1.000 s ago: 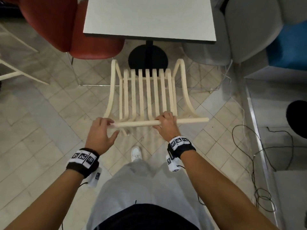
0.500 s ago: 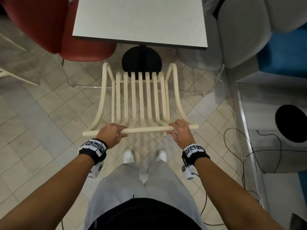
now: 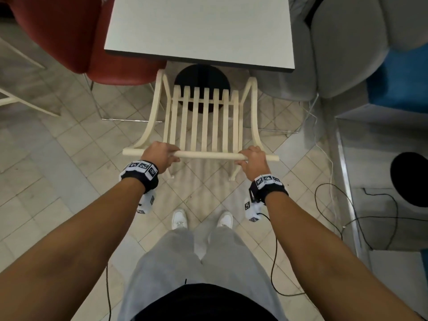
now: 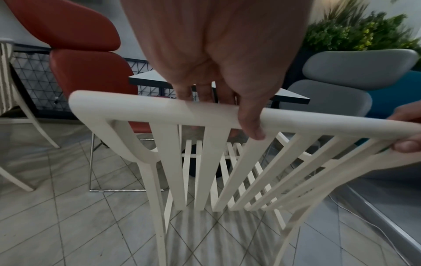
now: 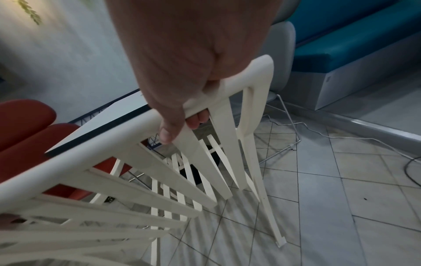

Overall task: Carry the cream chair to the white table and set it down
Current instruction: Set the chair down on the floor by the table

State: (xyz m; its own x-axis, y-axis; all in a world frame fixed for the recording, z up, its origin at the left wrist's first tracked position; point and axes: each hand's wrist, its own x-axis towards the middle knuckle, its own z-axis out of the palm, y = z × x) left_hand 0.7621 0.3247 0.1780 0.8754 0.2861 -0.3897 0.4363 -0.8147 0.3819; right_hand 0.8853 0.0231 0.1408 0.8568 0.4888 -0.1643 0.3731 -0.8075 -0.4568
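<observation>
Cream chair (image 3: 203, 121) at frame centre, front edge at the near edge of the white table (image 3: 199, 31), both hands on its top rail.
Left hand (image 3: 159, 156) wraps the rail left of centre, thumb under; right hand (image 3: 253, 159) clenches the rail near its right end. Red chair (image 3: 69, 35) upper left, grey chair (image 3: 342, 49) upper right, black cable (image 3: 361, 218) on tiles at right.

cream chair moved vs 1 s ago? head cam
Yes. The cream chair has gone forward toward the white table: its front edge now reaches the table's near edge, over the black table base.
</observation>
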